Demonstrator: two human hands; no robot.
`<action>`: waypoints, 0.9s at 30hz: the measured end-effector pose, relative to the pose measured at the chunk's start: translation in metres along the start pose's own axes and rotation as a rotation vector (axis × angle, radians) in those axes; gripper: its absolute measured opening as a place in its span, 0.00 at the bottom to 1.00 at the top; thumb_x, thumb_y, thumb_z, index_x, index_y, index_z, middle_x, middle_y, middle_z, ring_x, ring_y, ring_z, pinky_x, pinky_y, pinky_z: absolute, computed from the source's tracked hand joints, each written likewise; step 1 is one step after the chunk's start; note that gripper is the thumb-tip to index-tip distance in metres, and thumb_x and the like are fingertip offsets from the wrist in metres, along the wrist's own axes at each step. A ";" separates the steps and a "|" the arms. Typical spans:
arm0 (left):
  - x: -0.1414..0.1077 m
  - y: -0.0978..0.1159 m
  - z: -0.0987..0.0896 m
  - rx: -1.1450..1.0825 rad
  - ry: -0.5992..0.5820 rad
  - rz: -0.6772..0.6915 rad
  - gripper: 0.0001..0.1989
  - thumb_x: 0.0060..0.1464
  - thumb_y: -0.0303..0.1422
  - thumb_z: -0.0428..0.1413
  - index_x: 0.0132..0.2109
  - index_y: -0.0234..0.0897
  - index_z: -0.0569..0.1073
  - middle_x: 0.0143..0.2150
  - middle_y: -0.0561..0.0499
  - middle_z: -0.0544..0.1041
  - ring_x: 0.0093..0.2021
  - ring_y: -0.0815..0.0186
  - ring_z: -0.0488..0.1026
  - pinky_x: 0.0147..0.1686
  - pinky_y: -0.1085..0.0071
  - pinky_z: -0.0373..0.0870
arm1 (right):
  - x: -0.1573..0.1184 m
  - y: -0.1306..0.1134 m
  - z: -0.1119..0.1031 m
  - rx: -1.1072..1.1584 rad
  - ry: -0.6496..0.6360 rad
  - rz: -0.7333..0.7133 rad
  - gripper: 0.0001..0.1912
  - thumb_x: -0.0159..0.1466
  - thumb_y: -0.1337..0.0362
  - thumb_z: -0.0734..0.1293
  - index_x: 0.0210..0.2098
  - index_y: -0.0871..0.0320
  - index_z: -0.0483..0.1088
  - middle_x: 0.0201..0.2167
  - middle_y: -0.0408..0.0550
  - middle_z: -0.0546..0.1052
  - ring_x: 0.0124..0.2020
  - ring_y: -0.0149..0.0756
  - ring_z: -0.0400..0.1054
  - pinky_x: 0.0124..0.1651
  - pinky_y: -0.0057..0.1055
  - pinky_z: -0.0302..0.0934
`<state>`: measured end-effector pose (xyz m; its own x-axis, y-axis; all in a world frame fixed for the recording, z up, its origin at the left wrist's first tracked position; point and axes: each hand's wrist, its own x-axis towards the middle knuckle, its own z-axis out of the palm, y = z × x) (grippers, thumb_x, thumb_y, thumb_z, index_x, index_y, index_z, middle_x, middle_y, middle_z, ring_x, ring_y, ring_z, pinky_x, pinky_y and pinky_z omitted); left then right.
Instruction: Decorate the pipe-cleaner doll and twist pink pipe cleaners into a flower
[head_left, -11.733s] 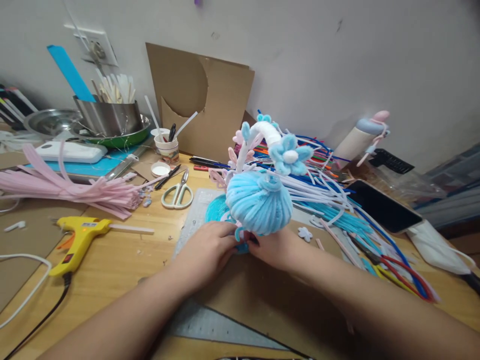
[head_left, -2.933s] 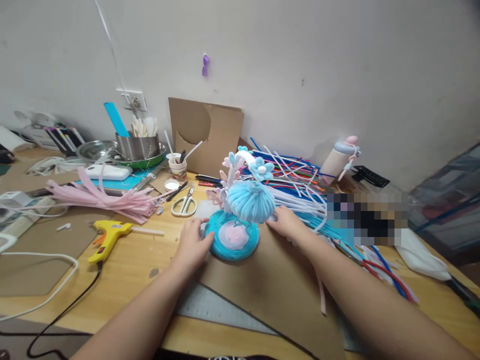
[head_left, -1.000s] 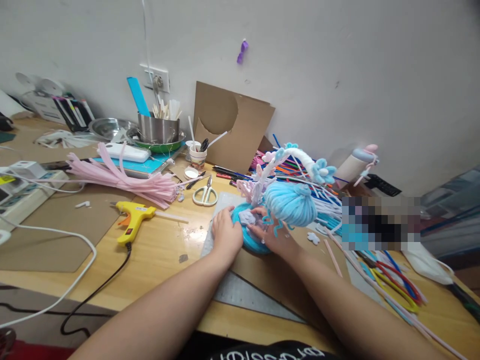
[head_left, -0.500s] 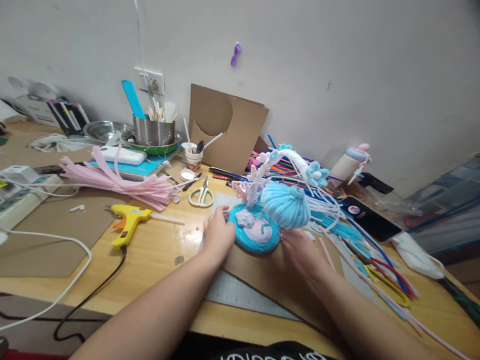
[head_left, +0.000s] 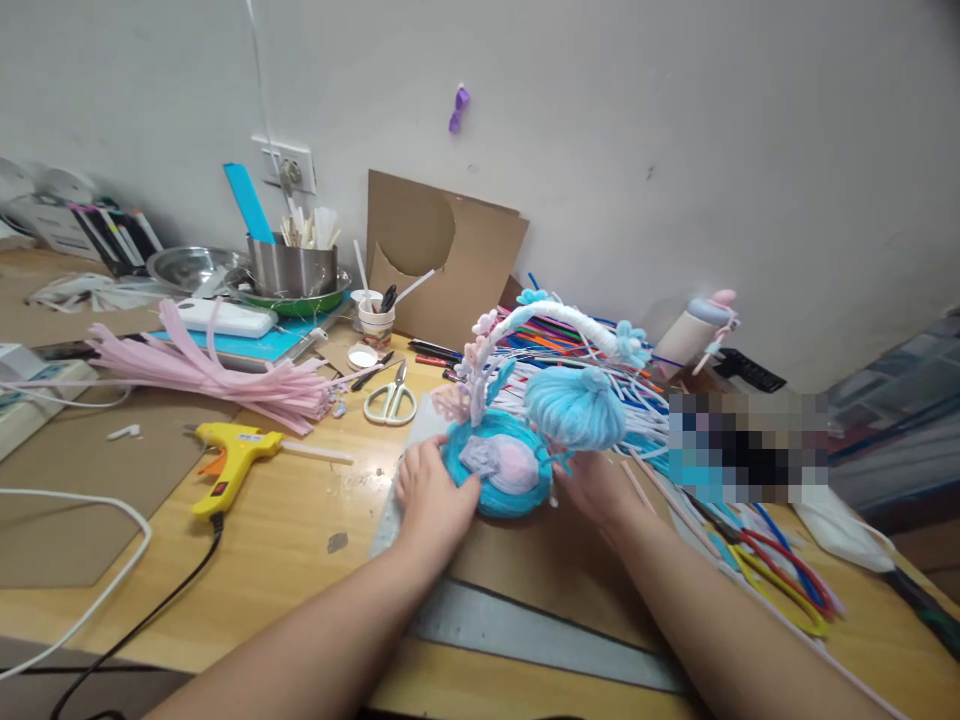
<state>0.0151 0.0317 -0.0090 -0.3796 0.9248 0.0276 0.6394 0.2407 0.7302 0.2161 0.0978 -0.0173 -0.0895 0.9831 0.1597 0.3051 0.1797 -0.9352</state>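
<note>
A pipe-cleaner lamp craft stands before me on a brown cardboard sheet (head_left: pixel 540 585). Its round blue base (head_left: pixel 510 502) carries a grey lump and a pale pink oval. From the base's back left rises a white arched stem (head_left: pixel 570 318) with small pink and blue flowers. A blue ribbed shade (head_left: pixel 576 412) hangs on the right of the base. My left hand (head_left: pixel 435 495) grips the base's left rim, thumb in front. At its right side is my right hand (head_left: pixel 596 488), fingers closed against the rim and partly hidden by the shade.
Left lie a yellow hot glue gun (head_left: pixel 236 460), scissors (head_left: pixel 391 400) and a bundle of pink pipe cleaners (head_left: pixel 217 375). Coloured pipe cleaners (head_left: pixel 645 410) spread behind and right of the craft. Cardboard (head_left: pixel 480 260) leans on the wall. A bottle (head_left: pixel 690 330) stands back right.
The lamp craft has turned slightly between my hands, its arch now seen at a different angle. My view has shifted a little to the right.
</note>
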 end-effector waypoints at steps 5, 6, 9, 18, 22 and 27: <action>0.008 0.001 0.006 0.101 0.001 0.254 0.30 0.41 0.45 0.61 0.53 0.43 0.67 0.50 0.46 0.70 0.53 0.52 0.63 0.53 0.54 0.55 | -0.013 -0.011 -0.001 0.383 -0.128 0.184 0.18 0.60 0.55 0.60 0.45 0.54 0.71 0.48 0.50 0.74 0.55 0.45 0.63 0.55 0.44 0.59; 0.012 0.000 0.006 0.119 -0.022 0.286 0.28 0.42 0.45 0.61 0.51 0.43 0.69 0.49 0.47 0.72 0.52 0.52 0.64 0.52 0.54 0.55 | -0.016 -0.011 -0.002 0.475 -0.139 0.224 0.17 0.60 0.56 0.60 0.45 0.54 0.71 0.50 0.49 0.74 0.56 0.43 0.63 0.56 0.43 0.59; 0.024 -0.004 -0.002 0.130 -0.099 0.406 0.24 0.44 0.42 0.62 0.49 0.45 0.72 0.49 0.48 0.74 0.52 0.53 0.65 0.51 0.55 0.56 | -0.022 -0.007 -0.007 0.645 -0.122 0.309 0.15 0.57 0.60 0.64 0.44 0.52 0.71 0.51 0.47 0.73 0.57 0.41 0.62 0.59 0.41 0.55; 0.046 -0.013 -0.033 -0.028 -0.413 0.610 0.22 0.50 0.35 0.57 0.54 0.44 0.70 0.57 0.48 0.71 0.59 0.57 0.62 0.59 0.57 0.54 | -0.024 0.000 -0.006 0.682 -0.088 0.265 0.15 0.58 0.61 0.65 0.45 0.51 0.71 0.51 0.44 0.73 0.57 0.42 0.61 0.61 0.41 0.53; 0.035 -0.012 -0.023 -0.078 -0.144 0.481 0.20 0.49 0.38 0.58 0.49 0.39 0.70 0.50 0.46 0.74 0.52 0.57 0.68 0.53 0.59 0.62 | -0.025 0.004 -0.004 0.647 -0.072 0.267 0.14 0.57 0.63 0.65 0.43 0.52 0.71 0.49 0.44 0.74 0.57 0.41 0.62 0.61 0.40 0.52; 0.025 -0.009 -0.013 0.052 -0.087 0.499 0.16 0.46 0.42 0.61 0.41 0.41 0.73 0.44 0.49 0.76 0.49 0.56 0.69 0.50 0.59 0.62 | -0.027 0.004 -0.003 0.510 -0.030 0.277 0.17 0.56 0.59 0.66 0.45 0.54 0.69 0.48 0.47 0.74 0.55 0.44 0.63 0.58 0.42 0.55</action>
<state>-0.0083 0.0493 -0.0059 0.0361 0.9513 0.3061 0.7620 -0.2244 0.6075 0.2225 0.0723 -0.0243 -0.1006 0.9883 -0.1145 -0.1734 -0.1307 -0.9761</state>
